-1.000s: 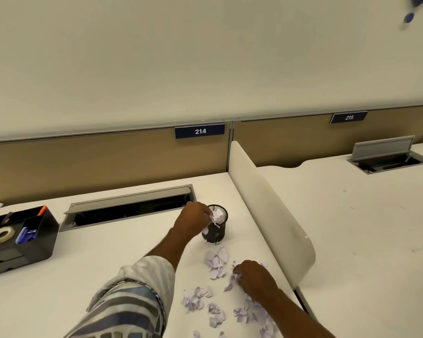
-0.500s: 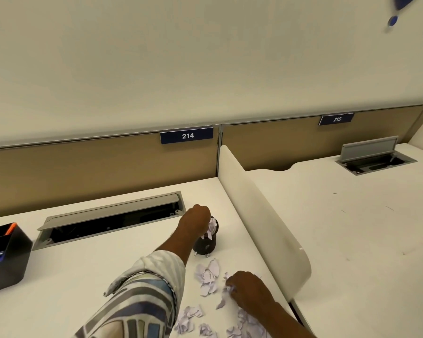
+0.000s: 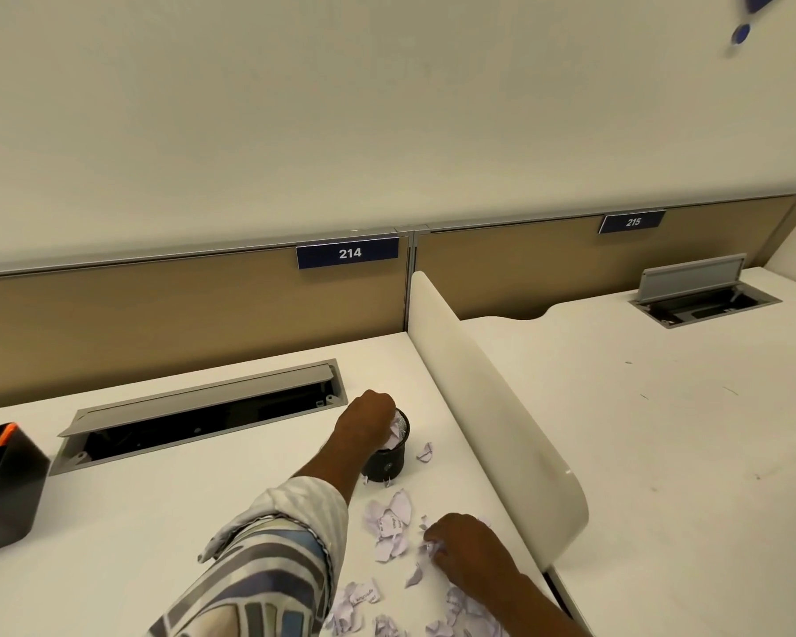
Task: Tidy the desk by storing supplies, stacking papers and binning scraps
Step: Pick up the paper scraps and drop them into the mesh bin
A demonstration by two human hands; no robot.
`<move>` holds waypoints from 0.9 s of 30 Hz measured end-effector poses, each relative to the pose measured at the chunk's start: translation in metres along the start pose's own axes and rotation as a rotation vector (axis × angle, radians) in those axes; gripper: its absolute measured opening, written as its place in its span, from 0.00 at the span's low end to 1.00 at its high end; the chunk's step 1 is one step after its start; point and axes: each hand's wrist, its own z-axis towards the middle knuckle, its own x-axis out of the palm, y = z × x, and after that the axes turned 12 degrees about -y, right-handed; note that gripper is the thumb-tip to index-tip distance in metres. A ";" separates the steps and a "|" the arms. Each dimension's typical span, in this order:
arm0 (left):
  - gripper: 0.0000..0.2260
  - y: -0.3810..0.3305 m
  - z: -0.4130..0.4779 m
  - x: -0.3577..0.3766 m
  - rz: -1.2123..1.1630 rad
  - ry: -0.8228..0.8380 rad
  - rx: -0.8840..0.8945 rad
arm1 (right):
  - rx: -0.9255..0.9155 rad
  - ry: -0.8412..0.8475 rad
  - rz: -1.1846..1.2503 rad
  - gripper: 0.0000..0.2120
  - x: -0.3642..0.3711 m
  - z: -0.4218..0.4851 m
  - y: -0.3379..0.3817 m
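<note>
small black mesh cup [image 3: 389, 462]: stuffed with crumpled pale lilac paper, right under the left hand [image 3: 367, 420] fingers, curled shut on a scrap
torn lilac paper scraps [image 3: 389, 528]: loose on the white desk [image 3: 125, 521], right hand [image 3: 467, 551] fingertips pinching one
black desk organizer [image 3: 5, 489]: far left, orange and blue bits inside

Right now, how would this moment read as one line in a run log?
step: binning scraps | left hand: pushing paper into black mesh cup | right hand: gathering torn paper scraps on desk | many scraps left

black mesh cup [image 3: 389, 462]: upright, stuffed | torn scraps [image 3: 389, 526]: strewn beside it
</note>
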 end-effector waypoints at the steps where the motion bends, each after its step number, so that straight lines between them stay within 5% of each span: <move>1: 0.11 0.001 0.000 0.000 -0.006 0.000 0.009 | 0.000 -0.001 0.001 0.17 0.001 0.000 0.000; 15: 0.24 0.004 -0.006 -0.006 -0.193 -0.111 0.068 | -0.011 0.011 -0.025 0.17 0.005 0.003 -0.003; 24: 0.14 0.027 -0.076 0.025 -0.328 -0.641 -0.075 | -0.008 -0.085 0.017 0.13 0.008 0.001 -0.005; 27: 0.16 0.035 -0.118 0.058 -0.279 -0.481 -0.043 | -0.030 -0.051 -0.033 0.16 0.005 0.001 -0.001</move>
